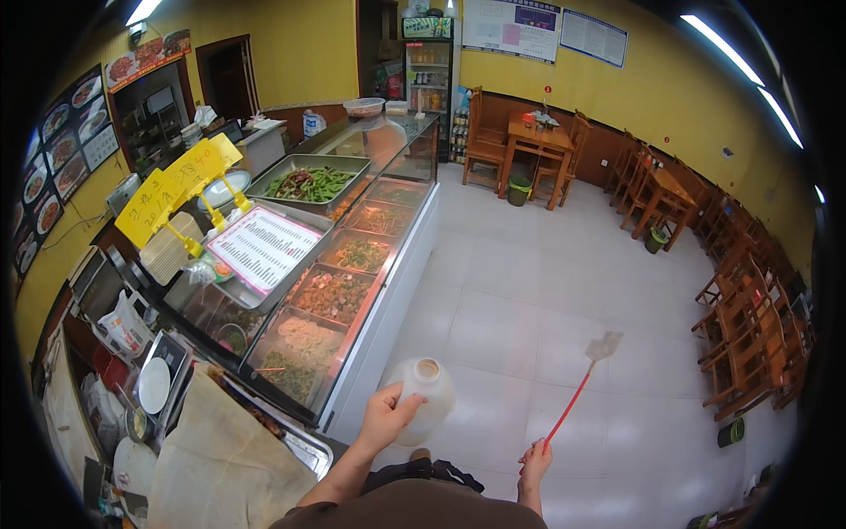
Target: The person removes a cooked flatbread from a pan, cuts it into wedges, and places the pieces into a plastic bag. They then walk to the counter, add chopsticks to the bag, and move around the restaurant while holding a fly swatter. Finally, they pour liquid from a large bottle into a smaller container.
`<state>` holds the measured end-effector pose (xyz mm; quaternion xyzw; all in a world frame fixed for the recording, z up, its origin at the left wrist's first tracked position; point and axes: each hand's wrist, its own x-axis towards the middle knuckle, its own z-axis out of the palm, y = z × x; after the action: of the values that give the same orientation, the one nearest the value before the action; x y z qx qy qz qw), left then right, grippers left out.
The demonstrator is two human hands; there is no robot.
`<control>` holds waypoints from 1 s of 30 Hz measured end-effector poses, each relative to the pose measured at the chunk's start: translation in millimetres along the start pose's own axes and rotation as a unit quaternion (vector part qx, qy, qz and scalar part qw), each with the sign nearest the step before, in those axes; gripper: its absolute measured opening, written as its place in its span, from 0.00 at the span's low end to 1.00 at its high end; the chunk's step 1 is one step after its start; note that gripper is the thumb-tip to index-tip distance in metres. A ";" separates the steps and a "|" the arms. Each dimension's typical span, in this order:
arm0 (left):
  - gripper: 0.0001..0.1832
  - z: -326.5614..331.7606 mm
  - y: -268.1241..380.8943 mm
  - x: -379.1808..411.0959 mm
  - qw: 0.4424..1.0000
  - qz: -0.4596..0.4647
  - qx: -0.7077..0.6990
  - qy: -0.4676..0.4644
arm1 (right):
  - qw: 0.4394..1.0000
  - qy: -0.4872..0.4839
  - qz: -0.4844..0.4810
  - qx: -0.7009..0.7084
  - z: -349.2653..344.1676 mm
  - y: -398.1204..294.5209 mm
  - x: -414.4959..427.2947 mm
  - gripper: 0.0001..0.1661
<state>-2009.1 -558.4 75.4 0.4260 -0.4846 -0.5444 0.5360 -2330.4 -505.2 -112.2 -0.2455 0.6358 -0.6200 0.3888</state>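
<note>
My left hand point(390, 415) grips a translucent white plastic jug point(429, 397) near its shoulder, thumb across the front. The jug's round mouth faces up uncapped, and what it holds cannot be made out. In my right hand point(536, 461) is the red handle of a fly swatter point(572, 410). Its pale, flat head points forward and away from me over the tiled floor point(502, 278). Both hands are in front of my body, the left one near the corner of a glass food display case point(380, 264).
On the case stand a metal tray of green beans point(310, 182), a printed menu point(264, 248) and yellow handwritten signs point(178, 182). A beige cloth point(225, 456) lies at lower left beside a scale point(162, 377). Wooden chairs point(747, 330) and a table point(538, 135) line the yellow walls.
</note>
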 end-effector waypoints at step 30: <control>0.14 233.5 -110.2 671.1 0.997 -0.061 0.051 0.023 | 0.978 0.134 0.135 0.082 25.2 -73.3 904.7 0.08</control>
<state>-2299.4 -1215.5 43.4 0.4939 -0.4723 -0.5409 0.4903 -2844.9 -1247.0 -210.5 -0.0396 0.6567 -0.6386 0.3992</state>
